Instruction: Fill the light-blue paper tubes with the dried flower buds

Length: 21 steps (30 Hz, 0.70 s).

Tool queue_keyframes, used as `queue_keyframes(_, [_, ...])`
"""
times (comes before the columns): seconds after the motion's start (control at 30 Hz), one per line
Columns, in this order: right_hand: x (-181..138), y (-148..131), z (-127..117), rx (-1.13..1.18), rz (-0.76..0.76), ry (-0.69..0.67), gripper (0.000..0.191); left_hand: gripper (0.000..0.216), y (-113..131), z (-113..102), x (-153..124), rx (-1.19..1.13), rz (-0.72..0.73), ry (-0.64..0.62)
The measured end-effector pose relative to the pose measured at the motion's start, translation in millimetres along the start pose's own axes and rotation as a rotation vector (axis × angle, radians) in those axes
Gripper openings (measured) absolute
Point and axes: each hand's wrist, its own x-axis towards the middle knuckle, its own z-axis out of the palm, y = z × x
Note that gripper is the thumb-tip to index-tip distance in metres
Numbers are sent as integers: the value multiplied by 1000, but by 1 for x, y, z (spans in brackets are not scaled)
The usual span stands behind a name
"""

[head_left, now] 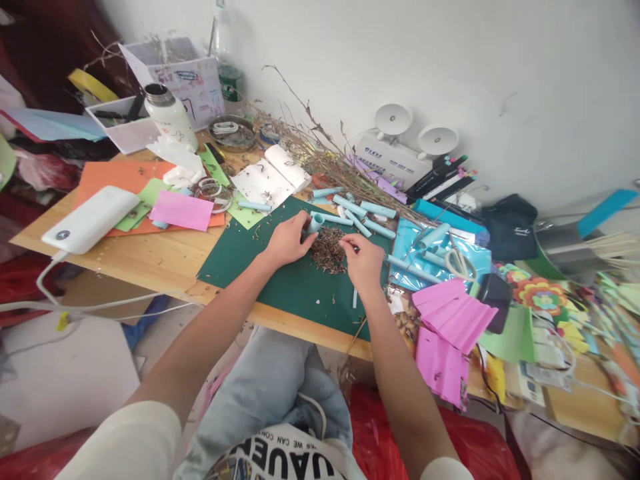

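My left hand (291, 239) is closed around a short light-blue paper tube (316, 221), its open end tilted up toward me. Right beside it lies a heap of dried brown plant bits (327, 250) on a dark green mat (295, 287). At the heap's right side, my right hand (362, 259) has thumb and fingertips pinched together; whatever is between them is too small to make out. Several more light-blue paper tubes (357, 210) lie loosely just behind the heap.
Dry twigs (325, 160) stretch along the back by a white box (387, 160). Pink folded paper (453, 317) and a blue packet (450, 257) lie at right. A white power bank (90, 220), coloured paper sheets (183, 210) and a white bottle (170, 117) occupy the left side.
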Motion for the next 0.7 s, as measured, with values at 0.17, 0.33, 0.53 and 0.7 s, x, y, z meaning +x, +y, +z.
queue_keyframes(0.17, [-2,7,-3,-93,-86,-62,34,20,-1,0,0,0,0,2])
queue_keyframes(0.33, [-8,8,0,-95,-47,-50,33,20,-1,0,1,1,1,-4])
queue_keyframes(0.53, [-8,1,-2,-58,-74,21,24,20,-1,0,0,4,-5,1])
queue_keyframes(0.7, [-2,-5,-7,-12,-60,71,22,21,0,0,0,-9,-3,-3])
